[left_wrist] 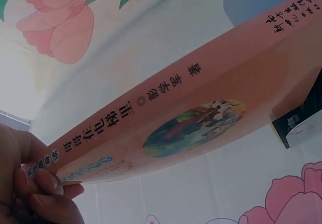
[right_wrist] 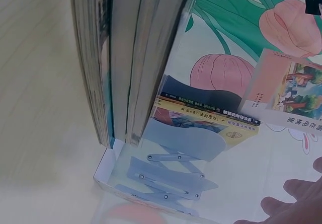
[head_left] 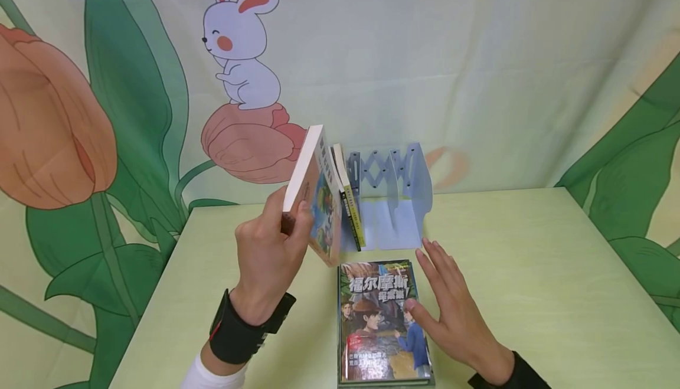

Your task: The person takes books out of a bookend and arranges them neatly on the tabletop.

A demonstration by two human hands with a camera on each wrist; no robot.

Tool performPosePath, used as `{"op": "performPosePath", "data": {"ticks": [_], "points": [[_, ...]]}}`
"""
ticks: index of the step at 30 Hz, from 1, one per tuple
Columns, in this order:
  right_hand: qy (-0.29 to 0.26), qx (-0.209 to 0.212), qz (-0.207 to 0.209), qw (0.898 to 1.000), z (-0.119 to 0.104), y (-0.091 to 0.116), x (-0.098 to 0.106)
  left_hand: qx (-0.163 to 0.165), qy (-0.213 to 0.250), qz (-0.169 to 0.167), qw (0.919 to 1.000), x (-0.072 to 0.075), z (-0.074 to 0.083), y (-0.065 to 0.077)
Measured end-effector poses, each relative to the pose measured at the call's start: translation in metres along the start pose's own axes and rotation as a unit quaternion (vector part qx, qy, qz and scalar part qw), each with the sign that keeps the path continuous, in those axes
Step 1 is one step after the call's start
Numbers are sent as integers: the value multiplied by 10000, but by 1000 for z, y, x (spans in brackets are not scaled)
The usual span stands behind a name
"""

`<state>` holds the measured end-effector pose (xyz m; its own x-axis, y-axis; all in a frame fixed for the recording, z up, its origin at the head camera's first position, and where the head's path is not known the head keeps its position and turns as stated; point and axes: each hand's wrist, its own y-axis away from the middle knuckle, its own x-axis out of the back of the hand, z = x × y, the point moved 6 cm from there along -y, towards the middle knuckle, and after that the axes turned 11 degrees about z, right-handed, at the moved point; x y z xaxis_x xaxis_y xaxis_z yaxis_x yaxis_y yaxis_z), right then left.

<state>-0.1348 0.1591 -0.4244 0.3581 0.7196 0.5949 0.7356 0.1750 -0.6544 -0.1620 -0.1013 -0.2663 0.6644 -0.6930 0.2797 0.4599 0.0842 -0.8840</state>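
Pile of bks (head_left: 374, 330) on tbl (head_left: 536, 294) in front of rack (head_left: 421, 179), betw. my hands. Rack: 2 slim bks (head_left: 353, 215) leaning at L end. Pink bk (head_left: 323, 215) held tilted just L of those; contact can't tell. L hand (head_left: 271, 253): thumb + fingers clamped on its edge. R hand (head_left: 454, 312): fingers straight, slightly apart, by pile's R side. R wrist view: pile = several thick bks; head view, top cover only. Pink spine's lettering clearest in L wrist view.

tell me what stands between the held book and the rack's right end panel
In the head view: a black-spined book, a yellow-spined book, then blue dividers.
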Motion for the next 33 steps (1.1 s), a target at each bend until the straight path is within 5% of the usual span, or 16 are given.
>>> {"op": "performPosePath", "data": {"ticks": [18, 33], "points": [[-238, 67, 135, 9996, -3, -23, 8, 138, 413, 256, 9987, 24, 7, -9], [-1659, -188, 227, 9857, -16, -77, 22, 785, 1483, -304, 9853, 17, 7, -3]]}}
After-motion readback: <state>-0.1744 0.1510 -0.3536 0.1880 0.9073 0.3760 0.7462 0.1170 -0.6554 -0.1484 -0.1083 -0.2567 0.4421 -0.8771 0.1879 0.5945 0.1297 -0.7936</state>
